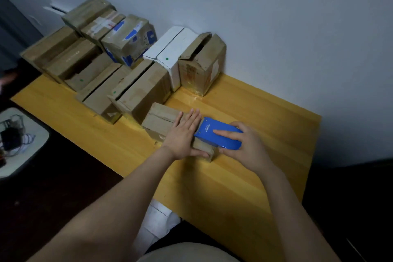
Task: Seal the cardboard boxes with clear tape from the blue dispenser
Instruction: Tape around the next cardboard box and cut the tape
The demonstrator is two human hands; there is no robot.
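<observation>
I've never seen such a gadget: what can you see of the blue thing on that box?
The blue plastic tape dispenser is a smooth, flat-topped, rectangular casing with small white lettering at its front end. It rests on the right end of the small brown cardboard box, lettered end toward the box's seam. The right hand grips it, index finger stretched along its top. The left hand, flat on the box, lies beside its front edge. No tape shows.

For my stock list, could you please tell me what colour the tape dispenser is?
The dispenser is blue, seen best in the head view.
</observation>
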